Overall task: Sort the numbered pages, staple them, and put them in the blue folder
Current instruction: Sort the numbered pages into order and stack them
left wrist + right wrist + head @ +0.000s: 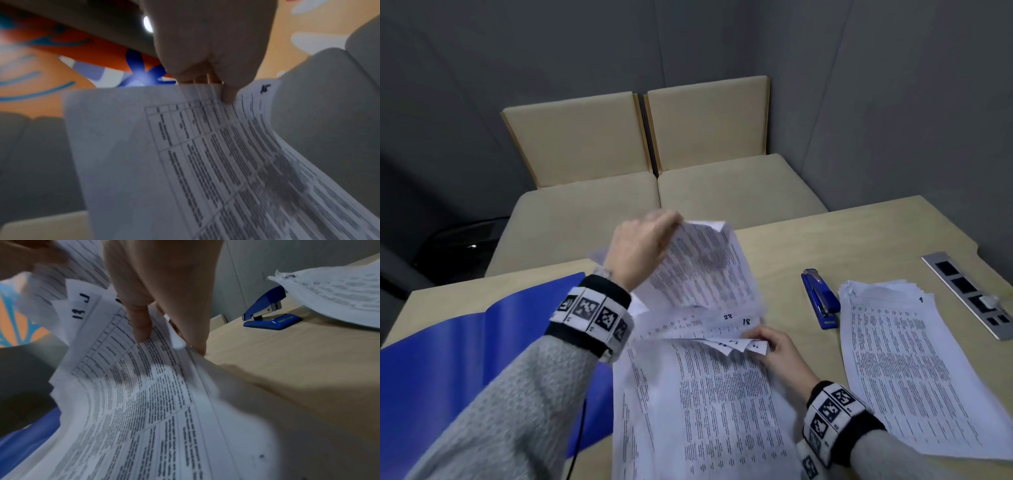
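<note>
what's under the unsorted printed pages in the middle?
The unsorted printed pages overlap the open blue plastic folder's right edge and lie on the light wooden table. Anything else beneath is covered.

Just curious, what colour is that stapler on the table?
Blue, with silver metal parts; the stapler shows best in the right wrist view.

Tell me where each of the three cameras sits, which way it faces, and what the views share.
Head: worn on the head, looks down at the table; shows both sleeves, left hand and right hand.
Left wrist: looks along the left hand at the lifted pages it pinches.
Right wrist: looks along the right hand at the fanned pages.
Shared: head and right wrist both show the blue stapler.
</note>
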Demonstrator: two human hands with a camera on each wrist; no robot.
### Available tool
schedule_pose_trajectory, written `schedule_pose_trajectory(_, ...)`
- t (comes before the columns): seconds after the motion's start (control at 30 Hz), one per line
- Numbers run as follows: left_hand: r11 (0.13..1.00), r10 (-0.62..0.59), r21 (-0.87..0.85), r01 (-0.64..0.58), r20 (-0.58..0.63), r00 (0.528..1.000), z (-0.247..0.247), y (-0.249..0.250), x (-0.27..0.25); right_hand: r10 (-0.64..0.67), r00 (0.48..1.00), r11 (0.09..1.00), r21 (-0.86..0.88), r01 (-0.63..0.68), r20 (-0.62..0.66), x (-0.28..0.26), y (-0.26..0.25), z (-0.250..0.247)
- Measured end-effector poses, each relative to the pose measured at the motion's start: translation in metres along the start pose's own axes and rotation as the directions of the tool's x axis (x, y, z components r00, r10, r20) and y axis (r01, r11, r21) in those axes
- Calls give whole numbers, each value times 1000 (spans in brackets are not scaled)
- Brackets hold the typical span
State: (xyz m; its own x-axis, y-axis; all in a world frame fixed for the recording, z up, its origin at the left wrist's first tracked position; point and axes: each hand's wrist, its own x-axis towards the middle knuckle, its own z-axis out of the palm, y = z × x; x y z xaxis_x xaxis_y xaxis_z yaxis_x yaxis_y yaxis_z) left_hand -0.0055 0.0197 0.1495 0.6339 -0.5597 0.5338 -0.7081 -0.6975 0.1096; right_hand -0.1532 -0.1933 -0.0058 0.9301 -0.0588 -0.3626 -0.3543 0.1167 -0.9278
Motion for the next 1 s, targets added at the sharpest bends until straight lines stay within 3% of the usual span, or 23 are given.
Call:
schedule_pose_trajectory(0.1, 991, -124, 29, 134, -226, 966, -44, -11, 10, 9, 1000, 1000, 29, -9, 4, -2, -5, -6)
schedule_pose_trajectory(0.17, 970, -243, -87, 226, -336, 910, -66, -24, 15, 11, 1000, 1000, 18, -12, 28, -3, -8, -11)
schedule_pose_trajectory(0.27, 912, -384, -299, 281, -376, 843, -84, -50, 19, 14, 997, 1000, 23, -15, 74, -8, -20, -16)
schedule_pose_trajectory(0.37, 874, -449, -296, 385, -190, 873, -84, -74, 19, -6, 995, 990, 139, -7, 96, -12, -36, -21)
schedule_pose_trajectory(0.43, 872, -415, -283, 399, 4, 910, -76, -75, 17, -1, 987, 983, 181, -28, 160, -15, -47, -24)
schedule_pose_trajectory(0.5, 872, -338, -293, 392, 221, 915, -60, -66, 11, 8, 976, 979, 198, -52, 217, -14, -53, -27)
schedule_pose_trajectory(0.6, 855, -243, -290, 429, 507, 827, -16, -51, -11, 18, 979, 982, 179, -55, 204, -9, -52, -22)
schedule_pose_trajectory(0.67, 848, -143, -325, 420, 622, 770, 19, -37, -31, -6, 990, 991, 136, -12, 138, -6, -42, -13)
schedule_pose_trajectory(0.8, 779, -34, -420, 466, 714, 699, 76, -3, -72, -31, 999, 998, -51, 30, -16, -2, -18, 4)
schedule_pose_trajectory(0.9, 722, -49, -431, 541, 749, 661, 99, 8, -88, -79, 995, 984, -164, 69, -54, -3, -12, 11)
schedule_pose_trajectory(1.0, 744, -221, -360, 563, 662, 716, 115, 7, -91, -113, 991, 970, -224, 95, -72, -5, -3, 10)
